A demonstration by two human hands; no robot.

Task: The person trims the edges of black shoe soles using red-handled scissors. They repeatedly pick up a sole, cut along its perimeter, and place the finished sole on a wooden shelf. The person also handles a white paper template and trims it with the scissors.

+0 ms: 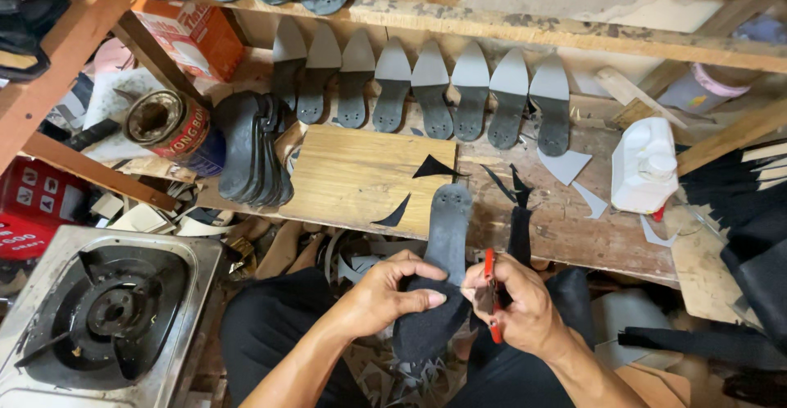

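Note:
My left hand [392,295] grips a long grey shoe insole [448,226] that has black fabric [426,326] under its near end. The insole points away from me over the bench edge. My right hand [515,303] is closed on red-handled scissors [490,291] beside the fabric's right edge, and a black strip [520,234] runs up from that hand. Black offcuts [431,167] lie on the wooden board [352,170] just beyond.
A row of grey insoles [433,88] leans at the back of the bench. A stack of dark soles [250,150], a tin can [168,125] and an orange box [193,35] are at left. A gas stove [102,309] is at lower left, a white plastic jug [645,166] at right.

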